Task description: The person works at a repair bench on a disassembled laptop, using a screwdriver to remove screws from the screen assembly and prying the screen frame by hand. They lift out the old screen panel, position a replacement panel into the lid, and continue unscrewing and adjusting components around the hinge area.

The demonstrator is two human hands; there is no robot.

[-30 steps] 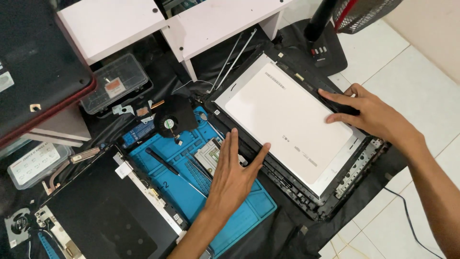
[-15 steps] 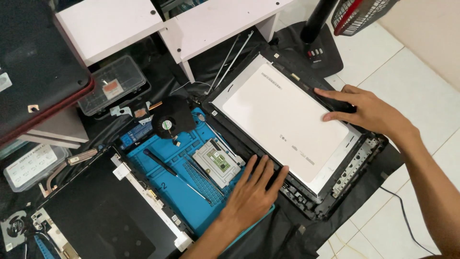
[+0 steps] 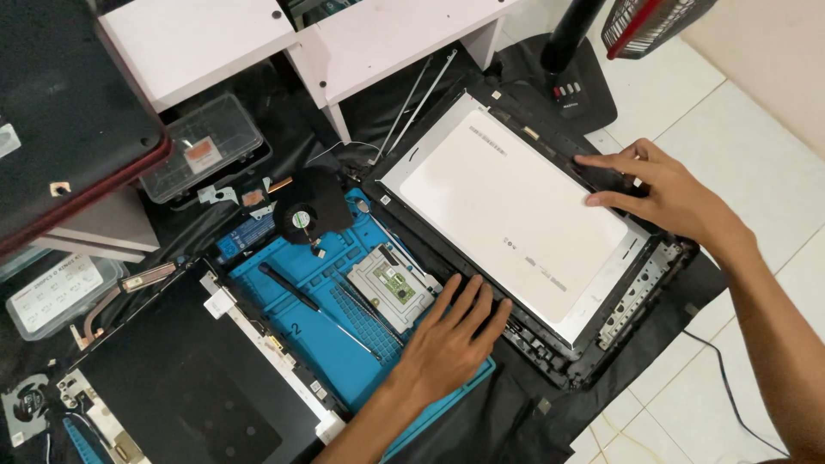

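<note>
A white display panel (image 3: 507, 206) lies face down in a black laptop lid frame (image 3: 593, 348) on a dark cloth. My left hand (image 3: 451, 331) rests flat, fingers together, on the frame's near edge beside the blue work mat (image 3: 318, 283). My right hand (image 3: 666, 193) presses its fingertips on the frame's far right edge, next to the panel. Neither hand holds anything. On the mat lie a small green and silver circuit board (image 3: 391, 288), a black screwdriver (image 3: 296, 292) and a black cooling fan (image 3: 301, 215).
A black laptop base (image 3: 180, 387) lies at lower left. A clear parts box (image 3: 202, 150) and a dark red laptop cover (image 3: 69, 112) sit at upper left. White low table (image 3: 344, 34) at top, a black fan stand (image 3: 576, 77) at upper right, white tiled floor (image 3: 756, 137) at right.
My left hand has slid from the blue mat to the near edge of the lid frame and flattened there. My right hand stays on the far edge.
</note>
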